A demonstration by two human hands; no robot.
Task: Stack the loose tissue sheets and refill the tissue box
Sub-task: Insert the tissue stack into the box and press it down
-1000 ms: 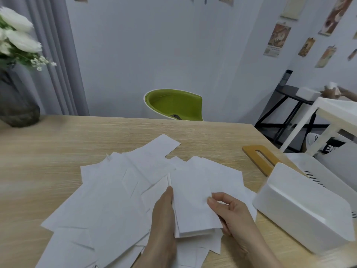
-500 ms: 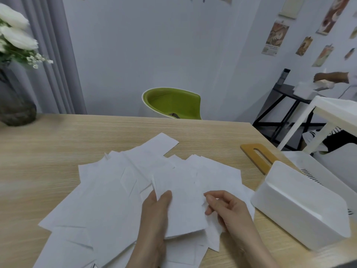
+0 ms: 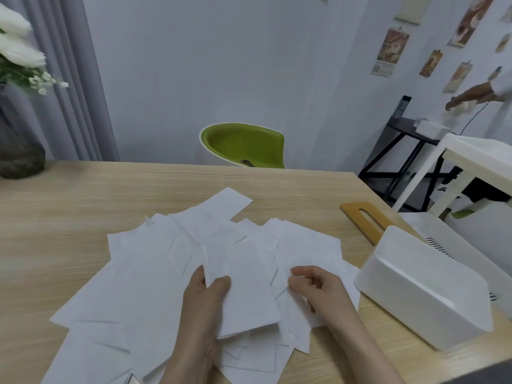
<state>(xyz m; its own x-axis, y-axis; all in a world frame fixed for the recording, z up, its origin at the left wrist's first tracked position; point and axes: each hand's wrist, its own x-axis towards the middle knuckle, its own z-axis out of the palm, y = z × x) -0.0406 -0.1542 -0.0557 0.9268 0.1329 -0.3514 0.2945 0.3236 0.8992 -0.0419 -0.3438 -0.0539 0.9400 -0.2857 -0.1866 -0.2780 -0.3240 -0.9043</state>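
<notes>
Across the middle and near edge of the wooden table (image 3: 83, 206), loose tissue sheets (image 3: 155, 273) lie spread in an overlapping white layer. At the right edge, the white tissue box (image 3: 426, 289) lies tilted, touching the wooden slotted lid (image 3: 365, 220) behind it. At the far left corner stands a dark vase (image 3: 19, 145) with white flowers (image 3: 19, 51). A green chair (image 3: 243, 145) stands beyond the far edge. Near the near edge, the left hand (image 3: 202, 309) grips a small stack of sheets (image 3: 243, 289), thumb on top, fingers beneath. The right hand (image 3: 318, 286) rests just beside the stack, between it and the box, its fingertips (image 3: 295, 284) curled and pinching a loose sheet's edge.
</notes>
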